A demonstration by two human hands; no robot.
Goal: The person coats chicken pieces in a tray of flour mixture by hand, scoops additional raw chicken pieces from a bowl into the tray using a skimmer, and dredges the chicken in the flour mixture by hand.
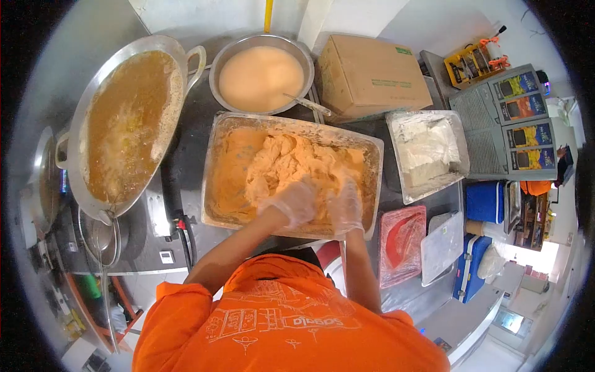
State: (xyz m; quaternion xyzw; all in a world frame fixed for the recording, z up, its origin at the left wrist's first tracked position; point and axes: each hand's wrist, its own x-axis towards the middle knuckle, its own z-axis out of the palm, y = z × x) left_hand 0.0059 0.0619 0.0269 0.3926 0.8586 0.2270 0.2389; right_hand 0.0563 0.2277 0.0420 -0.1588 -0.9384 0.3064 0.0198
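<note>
A rectangular metal tray (211, 204) lies in front of me with orange powder and a heap of orange-coated pieces (279, 162). My left hand (292, 201), in a clear plastic glove, reaches into the heap near the middle. Its fingers are blurred and partly buried, so their grip is hidden. Beside it, at the right part of the tray, my gloved right hand (346, 201) points away from me. Its fingertips blend into the orange coating, and whether they hold a piece cannot be seen.
At left is a large pan of bubbling oil (127, 124), with a wire strainer (102, 239) below. Behind the tray stand a bowl of pale orange liquid (261, 77), a ladle handle (316, 106) and a cardboard box (375, 77). White flour (427, 149) and a wrapped red tray (401, 247) sit right.
</note>
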